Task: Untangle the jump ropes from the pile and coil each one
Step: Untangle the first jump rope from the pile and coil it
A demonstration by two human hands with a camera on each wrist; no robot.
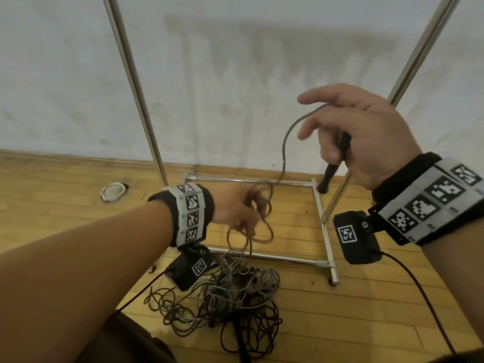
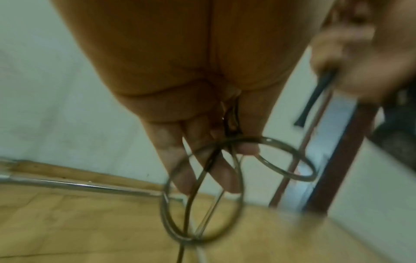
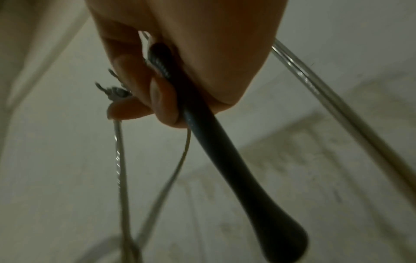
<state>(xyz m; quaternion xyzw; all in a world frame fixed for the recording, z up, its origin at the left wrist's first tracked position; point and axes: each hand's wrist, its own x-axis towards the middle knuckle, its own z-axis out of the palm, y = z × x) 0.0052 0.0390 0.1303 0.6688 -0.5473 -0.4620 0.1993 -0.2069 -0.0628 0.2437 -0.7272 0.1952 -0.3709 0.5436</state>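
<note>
The wooden floor [image 1: 366,305] runs back to a pale wall [image 1: 235,74], and a chrome rack frame [image 1: 323,224] stands on it, its two uprights rising on either side of the hands and its low base bars boxing in the patch of floor beyond the fingers. Bare boards lie open to the right of the frame and under the right wrist; the near centre is taken up by the pile of jump ropes [image 1: 230,297], a loose heap of grey and dark brown cords below the left hand. A white coiled rope [image 1: 113,191] lies well apart, far to the left by the wall.

The right hand [image 1: 366,132] is raised, its lower fingers clenched round a black handle [image 1: 334,163] whose long axis slants down and left, flared butt lowest, while the forefinger sticks out straight. A grey rope [image 1: 284,150] arcs out from under that finger and falls steeply to the left hand [image 1: 233,205], which is blurred in the head view.

The left wrist view makes it clearer: the fingers [image 2: 173,160] point down, nearly straight, with rope loops [image 2: 200,192] hanging round them and the thumb tip pressing a strand. The right wrist view alone shows ribbing on the handle's gripped end [image 3: 161,65] and a frayed metal fitting [image 3: 117,92] just beside the fingertips
</note>
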